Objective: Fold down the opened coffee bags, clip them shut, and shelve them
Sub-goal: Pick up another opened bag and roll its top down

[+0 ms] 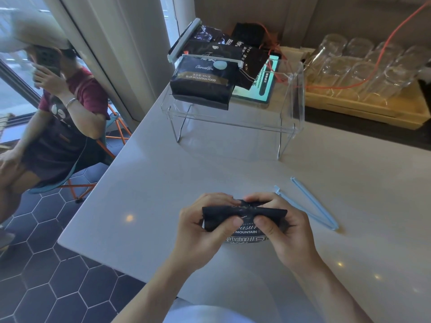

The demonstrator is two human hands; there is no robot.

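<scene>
A black coffee bag [245, 231] stands on the white counter near me, its top rolled over into a flat band. My left hand [205, 229] pinches the left part of that fold. My right hand [279, 227] pinches the right part, thumbs in front. An open light-blue clip [310, 206] lies on the counter just right of my right hand. Farther back, a clear acrylic shelf [289, 127] carries several black coffee bags [203, 82], each shut with a pale clip [184, 38].
A tablet [256, 89] lies on the shelf beside the bags. A wooden tray of upturned glasses [363, 64] stands at back right, with an orange cable [377, 45] running over it. A seated person [58, 117] is at left, past the counter edge.
</scene>
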